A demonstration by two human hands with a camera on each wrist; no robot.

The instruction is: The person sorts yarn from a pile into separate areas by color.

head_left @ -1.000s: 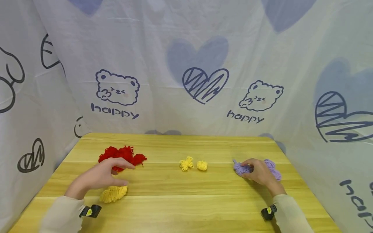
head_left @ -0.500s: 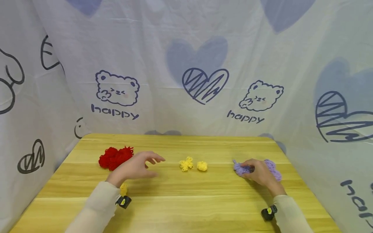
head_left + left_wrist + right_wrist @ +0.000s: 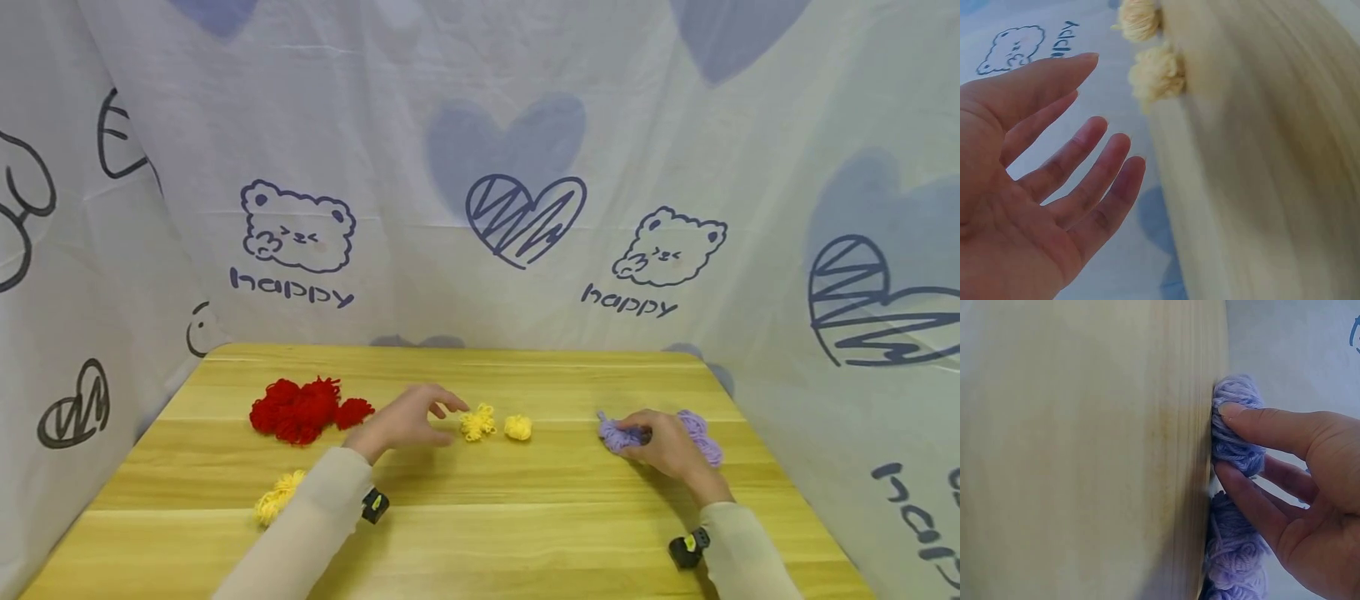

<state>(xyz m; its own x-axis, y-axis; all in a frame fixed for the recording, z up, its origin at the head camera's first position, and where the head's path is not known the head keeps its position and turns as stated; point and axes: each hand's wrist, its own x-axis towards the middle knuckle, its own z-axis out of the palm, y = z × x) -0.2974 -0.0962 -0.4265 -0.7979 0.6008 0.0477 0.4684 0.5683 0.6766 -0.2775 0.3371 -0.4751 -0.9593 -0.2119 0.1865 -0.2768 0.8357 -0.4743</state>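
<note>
My left hand (image 3: 408, 417), fingers parted and holding nothing, hovers just left of a loopy yellow yarn bundle (image 3: 477, 423). A rounder yellow yarn ball (image 3: 517, 427) lies to the right of that bundle; both show beyond the fingertips in the left wrist view. On the right, my right hand (image 3: 663, 446) pinches a small purple yarn bundle (image 3: 1238, 428) between thumb and fingers, low at the table surface. More purple yarn (image 3: 701, 437) lies beside that hand, partly hidden by it in the head view.
A red yarn pile (image 3: 296, 411) with a smaller red clump (image 3: 353, 412) lies at the back left. Larger yellow yarn (image 3: 277, 498) sits at the front left, partly behind the left sleeve. A printed white curtain (image 3: 420, 275) closes off the wooden table (image 3: 525, 533) behind.
My left hand has moved right, from over the red and front yellow yarn to beside the small yellow bundle. The right hand stays in place on the purple bundle.
</note>
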